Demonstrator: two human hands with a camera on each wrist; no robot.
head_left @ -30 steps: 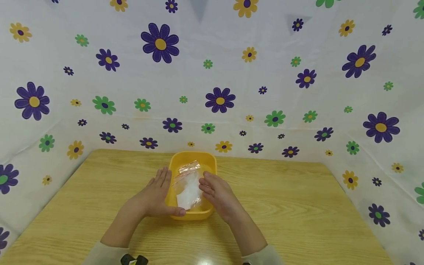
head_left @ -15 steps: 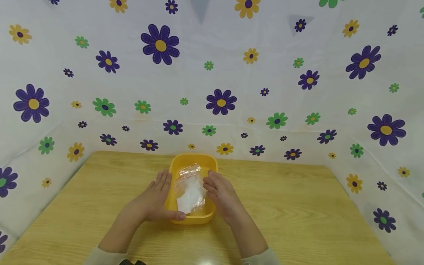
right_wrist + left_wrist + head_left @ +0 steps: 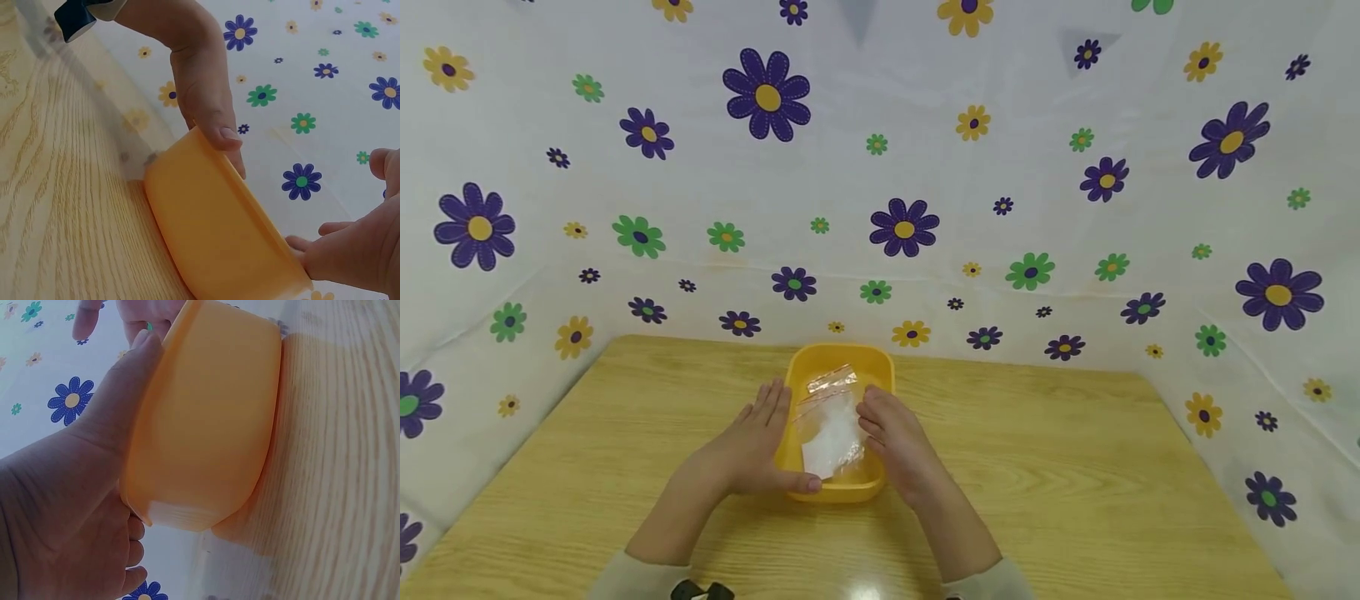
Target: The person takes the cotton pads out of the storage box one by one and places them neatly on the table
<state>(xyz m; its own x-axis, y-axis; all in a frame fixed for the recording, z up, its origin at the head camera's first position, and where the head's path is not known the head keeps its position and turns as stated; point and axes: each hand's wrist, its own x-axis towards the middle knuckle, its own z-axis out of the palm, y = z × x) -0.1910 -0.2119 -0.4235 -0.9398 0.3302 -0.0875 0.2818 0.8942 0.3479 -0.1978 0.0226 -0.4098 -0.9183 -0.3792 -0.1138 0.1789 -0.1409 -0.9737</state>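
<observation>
A yellow plastic tub (image 3: pixel 842 493) stands on the wooden table. Clear zip bags (image 3: pixel 831 382) with red seal lines lie inside it, overlapping; white material (image 3: pixel 831 446) shows in them, its kind unclear. My left hand (image 3: pixel 752 446) rests along the tub's left rim with straight fingers, its thumb stretched over the near rim. My right hand (image 3: pixel 898 442) lies at the right rim, with relaxed fingers reaching over it beside the bags. From the left wrist view, the left thumb (image 3: pixel 128 387) touches the rim. Neither hand curls round anything.
The wooden table (image 3: pixel 1037 467) extends on both sides of the tub. A white cloth (image 3: pixel 842 183) printed with flowers hangs behind the table and along both sides. The tub stands close to the table's back edge.
The head view has shifted slightly. Both hands and the tub stay almost in place; the right fingers have moved only a little at the rim.
</observation>
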